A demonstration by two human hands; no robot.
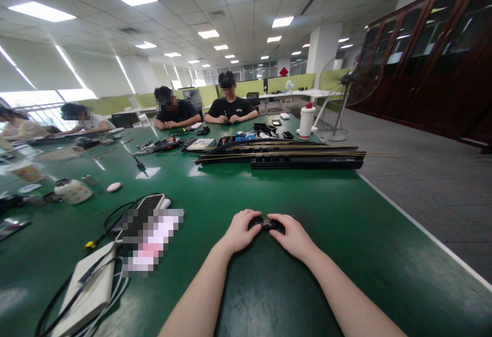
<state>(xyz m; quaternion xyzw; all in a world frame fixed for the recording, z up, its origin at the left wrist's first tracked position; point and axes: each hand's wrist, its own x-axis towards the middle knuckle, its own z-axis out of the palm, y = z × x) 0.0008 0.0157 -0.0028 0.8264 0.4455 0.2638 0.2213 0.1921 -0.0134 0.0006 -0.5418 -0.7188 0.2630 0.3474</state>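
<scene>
Both of my hands hold a small, dark, glossy rounded object (pixel 265 222) low over the green table (pixel 265 188). My left hand (pixel 242 231) curls round its left end, thumb on the near side. Round the right end closes my right hand (pixel 294 235), fingers on the far side. Only the middle of the object shows between my fingertips; its ends are hidden, so its exact kind cannot be made out. Whether it touches the tabletop cannot be told.
Left of my arms lie a phone (pixel 148 209), a white box-like device (pixel 88 288) and loose cables. Across the table stretch long black rails (pixel 307 163) with thin rods. Behind them stands a white bottle (pixel 306 122). Several people sit beyond. A fan (pixel 346 83) stands right.
</scene>
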